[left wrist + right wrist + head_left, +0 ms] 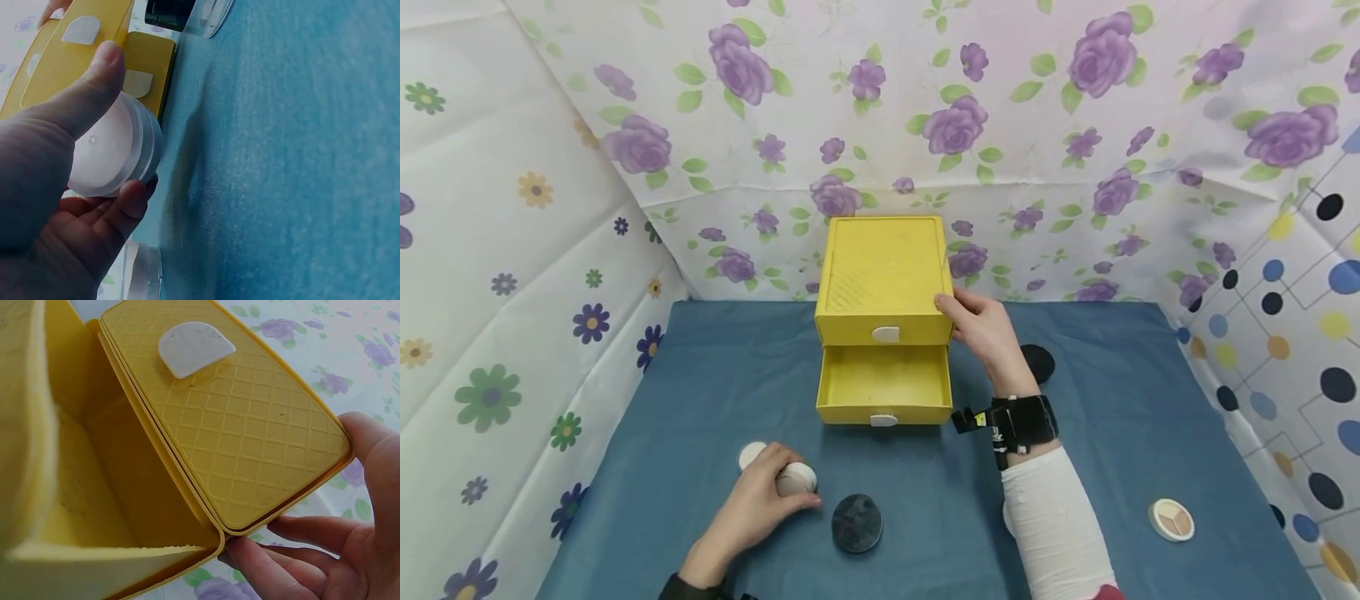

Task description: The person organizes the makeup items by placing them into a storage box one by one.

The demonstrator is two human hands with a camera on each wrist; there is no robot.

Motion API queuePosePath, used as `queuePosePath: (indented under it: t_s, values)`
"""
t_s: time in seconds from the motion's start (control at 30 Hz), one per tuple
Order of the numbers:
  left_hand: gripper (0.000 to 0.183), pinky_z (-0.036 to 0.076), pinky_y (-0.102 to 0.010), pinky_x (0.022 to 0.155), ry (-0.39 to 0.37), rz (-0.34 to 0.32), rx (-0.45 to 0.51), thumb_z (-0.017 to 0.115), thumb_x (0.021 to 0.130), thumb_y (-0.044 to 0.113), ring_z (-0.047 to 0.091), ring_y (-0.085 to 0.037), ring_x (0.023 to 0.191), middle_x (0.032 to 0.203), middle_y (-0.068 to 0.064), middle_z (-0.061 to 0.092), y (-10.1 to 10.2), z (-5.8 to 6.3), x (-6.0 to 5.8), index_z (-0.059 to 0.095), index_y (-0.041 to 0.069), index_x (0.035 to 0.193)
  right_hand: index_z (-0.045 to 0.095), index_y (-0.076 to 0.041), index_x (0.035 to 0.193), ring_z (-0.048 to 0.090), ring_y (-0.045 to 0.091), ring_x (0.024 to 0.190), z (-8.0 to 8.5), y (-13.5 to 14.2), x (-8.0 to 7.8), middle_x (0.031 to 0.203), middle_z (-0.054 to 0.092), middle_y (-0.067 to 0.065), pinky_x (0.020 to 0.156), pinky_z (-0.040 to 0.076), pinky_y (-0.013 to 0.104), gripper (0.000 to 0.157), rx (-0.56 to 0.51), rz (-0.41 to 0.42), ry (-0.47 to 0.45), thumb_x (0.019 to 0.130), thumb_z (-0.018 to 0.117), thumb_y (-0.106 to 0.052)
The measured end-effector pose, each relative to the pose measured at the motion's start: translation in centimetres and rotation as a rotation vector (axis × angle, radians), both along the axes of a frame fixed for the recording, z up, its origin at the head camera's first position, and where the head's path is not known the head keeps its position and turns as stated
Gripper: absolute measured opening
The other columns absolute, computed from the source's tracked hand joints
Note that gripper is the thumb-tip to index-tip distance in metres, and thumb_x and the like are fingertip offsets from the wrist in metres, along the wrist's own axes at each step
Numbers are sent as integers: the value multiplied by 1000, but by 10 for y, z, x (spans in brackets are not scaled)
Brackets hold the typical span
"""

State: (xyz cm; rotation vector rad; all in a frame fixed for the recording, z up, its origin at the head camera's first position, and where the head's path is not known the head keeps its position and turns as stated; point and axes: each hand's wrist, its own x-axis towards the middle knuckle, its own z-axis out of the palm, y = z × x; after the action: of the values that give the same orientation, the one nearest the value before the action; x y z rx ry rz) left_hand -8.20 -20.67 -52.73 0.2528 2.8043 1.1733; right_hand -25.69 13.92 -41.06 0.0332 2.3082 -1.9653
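One blue cloth [925, 517] below, and on it one yellow drawer box [883, 271], plastic by its look: probably light, stiff and apt to skid, so a front corner is where to steady it. Two drawers: upper drawer [850, 332] in, lower drawer [850, 414] pulled out. My right hand [988, 333] has the box's right corner, thumb on top, fingers along the side. My left hand [756, 500], front left of the box, curls thumb and fingers round one white jar [797, 479]: light, hard, perhaps slick, best pinched across its rim. Two dark discs [857, 523], one out front, one past my right wrist; one three-toned palette [1172, 520] far right; one white disc [751, 454] beside my left hand. Smallest, two white tabs [885, 334], one per drawer front.
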Motion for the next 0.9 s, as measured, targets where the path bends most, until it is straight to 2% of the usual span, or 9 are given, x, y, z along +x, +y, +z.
queuePosePath:
  t_s: [0.2, 0.37, 0.5, 0.67, 0.8, 0.9]
  values:
    - [37, 53, -31, 64, -12, 14, 8, 88, 73, 37, 54, -8, 75, 89, 11, 57, 1, 1, -1, 64, 29, 99, 55, -24, 143, 58, 13, 113, -1, 0, 1, 138, 56, 0, 98, 52, 45, 69, -1, -7, 1, 86, 67, -61]
    - [38, 54, -34, 67, -15, 43, 28, 87, 74, 35, 57, -7, 78, 92, 11, 61, 2, 5, -3, 67, 26, 105, 54, -25, 143, 58, 13, 113, -1, 0, 1, 138, 56, -1, 97, 52, 43, 70, -2, -10, -5, 85, 67, -63]
    - [47, 51, -33, 65, 1, 62, 59, 86, 75, 35, 56, -11, 78, 97, 9, 64, 3, 9, -5, 70, 20, 117, 54, -26, 143, 58, 13, 114, -1, 0, 1, 139, 55, -2, 99, 51, 45, 71, 6, -10, -14, 84, 67, -65]
    - [61, 51, -29, 63, 30, 71, 104, 78, 83, 41, 56, -13, 82, 106, 2, 67, 4, 16, -9, 63, 11, 134, 54, -27, 143, 57, 14, 114, -1, 0, 0, 140, 54, -1, 99, 51, 46, 72, 11, -15, -14, 84, 67, -65]
    - [60, 54, -27, 59, 26, 90, 156, 71, 90, 43, 56, -15, 79, 109, -1, 66, 5, 21, -9, 58, 10, 139, 54, -26, 143, 57, 14, 114, -1, 0, 0, 141, 54, 0, 99, 51, 46, 71, 12, -20, -8, 85, 67, -64]
    - [52, 57, -28, 57, -4, 99, 252, 70, 93, 38, 58, -16, 78, 106, -4, 64, 5, 24, -8, 59, 13, 138, 54, -26, 143, 58, 14, 114, -2, 0, -1, 141, 54, 0, 98, 51, 45, 71, 17, -25, -9, 85, 67, -64]
